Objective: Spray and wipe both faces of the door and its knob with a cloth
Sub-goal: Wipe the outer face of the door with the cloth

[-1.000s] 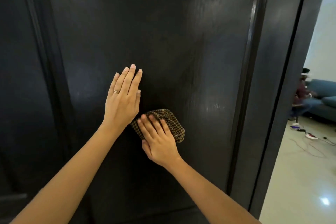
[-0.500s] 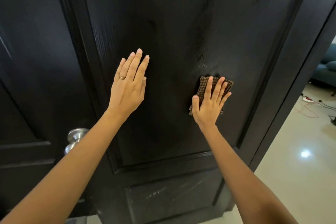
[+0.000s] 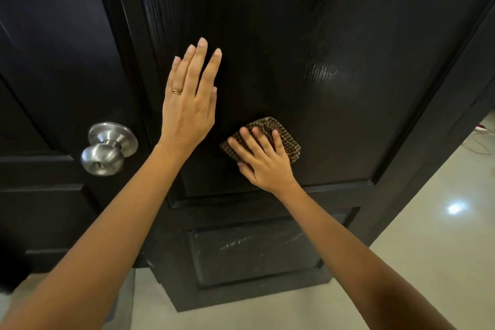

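Note:
A black panelled door (image 3: 308, 48) fills the view, its face towards me. My left hand (image 3: 188, 104) lies flat against the upper panel with straight fingers and a ring on one of them. Just right of it and lower, my right hand (image 3: 263, 158) presses a folded brown checked cloth (image 3: 284, 132) against the same panel with spread fingers. A round silver knob (image 3: 103, 157) sticks out of the door at the left, clear of both hands. No spray bottle is in view.
A lower door panel (image 3: 257, 252) shows pale streaks. Glossy cream floor tiles (image 3: 428, 236) spread out at the right and below the door. Thin cables (image 3: 482, 136) lie on the floor at the far right edge.
My right hand has slid the cloth down and to the left, close to my left hand. The view has tilted down, so the knob and lower panel show more fully.

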